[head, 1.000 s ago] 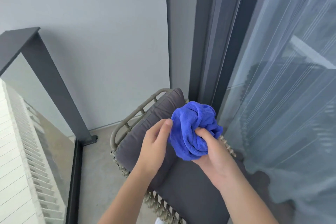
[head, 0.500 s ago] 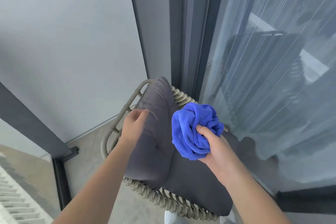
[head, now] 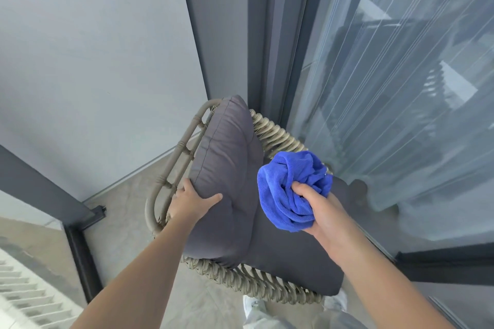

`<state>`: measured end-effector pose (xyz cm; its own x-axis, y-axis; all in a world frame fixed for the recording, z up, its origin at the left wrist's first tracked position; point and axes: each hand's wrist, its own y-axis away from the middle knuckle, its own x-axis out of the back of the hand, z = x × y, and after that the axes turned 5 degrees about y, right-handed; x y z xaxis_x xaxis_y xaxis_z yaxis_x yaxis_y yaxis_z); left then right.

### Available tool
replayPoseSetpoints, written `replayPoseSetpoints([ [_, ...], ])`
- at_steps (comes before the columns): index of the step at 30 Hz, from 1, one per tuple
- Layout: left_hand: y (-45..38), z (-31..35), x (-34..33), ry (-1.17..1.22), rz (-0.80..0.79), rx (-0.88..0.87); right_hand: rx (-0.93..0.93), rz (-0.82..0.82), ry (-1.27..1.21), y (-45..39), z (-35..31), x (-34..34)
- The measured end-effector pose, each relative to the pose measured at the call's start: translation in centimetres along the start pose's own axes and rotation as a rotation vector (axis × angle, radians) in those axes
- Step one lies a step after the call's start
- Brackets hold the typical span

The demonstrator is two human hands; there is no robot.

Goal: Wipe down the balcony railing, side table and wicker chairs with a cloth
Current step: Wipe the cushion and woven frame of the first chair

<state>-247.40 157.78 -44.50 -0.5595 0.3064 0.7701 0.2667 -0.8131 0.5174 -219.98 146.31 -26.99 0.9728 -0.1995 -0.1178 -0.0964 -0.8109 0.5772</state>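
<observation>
The left hand [head: 190,201] grips the edge of the grey back cushion [head: 227,168] on the wicker chair [head: 171,168], thumb across its front. The right hand [head: 319,212] clutches the bunched blue cloth [head: 290,184] above the seat cushion [head: 291,259]

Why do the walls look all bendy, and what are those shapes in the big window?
Head view: the wide-angle lens leans and curves the straight dark door frame. Head view: the big glass door mirrors the balcony, so faint reflections lie over its sheer curtain. Head view: soft daylight, no hard shadows; the bunched blue microfibre cloth looks sharp.
</observation>
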Motion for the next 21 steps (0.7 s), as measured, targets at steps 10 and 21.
replayPoseSetpoints([
  [10, 0.8, 0.7, -0.4, -0.128, 0.094, -0.077, -0.006, -0.019, -0.025, -1.6, 0.1, 1.6],
  [21, 6.1, 6.2, -4.7, -0.142, 0.236, -0.205, -0.036, 0.005, -0.098, -2.6, 0.9, 9.0],
])
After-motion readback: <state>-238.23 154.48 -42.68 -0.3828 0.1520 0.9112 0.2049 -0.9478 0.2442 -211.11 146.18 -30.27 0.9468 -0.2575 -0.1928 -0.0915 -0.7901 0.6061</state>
